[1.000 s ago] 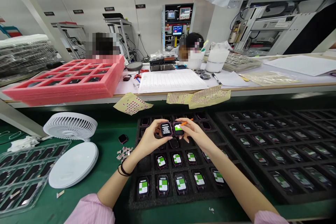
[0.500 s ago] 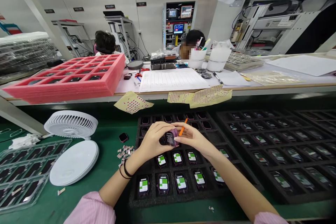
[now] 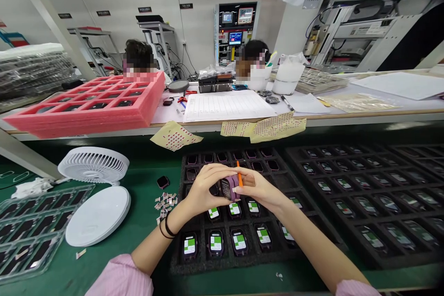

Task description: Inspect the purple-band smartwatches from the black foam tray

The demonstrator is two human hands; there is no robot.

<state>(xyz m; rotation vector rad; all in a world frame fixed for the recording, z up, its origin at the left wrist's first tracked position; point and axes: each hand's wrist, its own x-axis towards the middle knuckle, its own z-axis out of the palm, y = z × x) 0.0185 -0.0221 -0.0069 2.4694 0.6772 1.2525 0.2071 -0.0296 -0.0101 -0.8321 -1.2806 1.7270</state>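
A: What are the hands doing?
B: They're together, just above the black foam tray [image 3: 201, 266]. The left hand [image 3: 206, 187] is closed round a purple watch body [image 3: 229, 188] turned on edge. The right hand [image 3: 258, 188] pinches a thin orange stick [image 3: 238, 177] upright against the casing.
A: Which step is that?
B: I'd judge it's fine work with the stick at the side of the case, though fingers hide the tip. Any next move calls for a firm left grip and light pressure.
A: And around them?
B: Under the hands the tray holds watches with green screens. To their right lies a 2nd black tray [image 3: 364, 259]. To their left, on the green counter [image 3: 142, 222], are loose labels [image 3: 164, 202] and a white fan [image 3: 93, 165]. Beyond them a pink foam tray [image 3: 90, 120] and a paper form [image 3: 225, 105] sit on a raised shelf, and 2 people sit before machines
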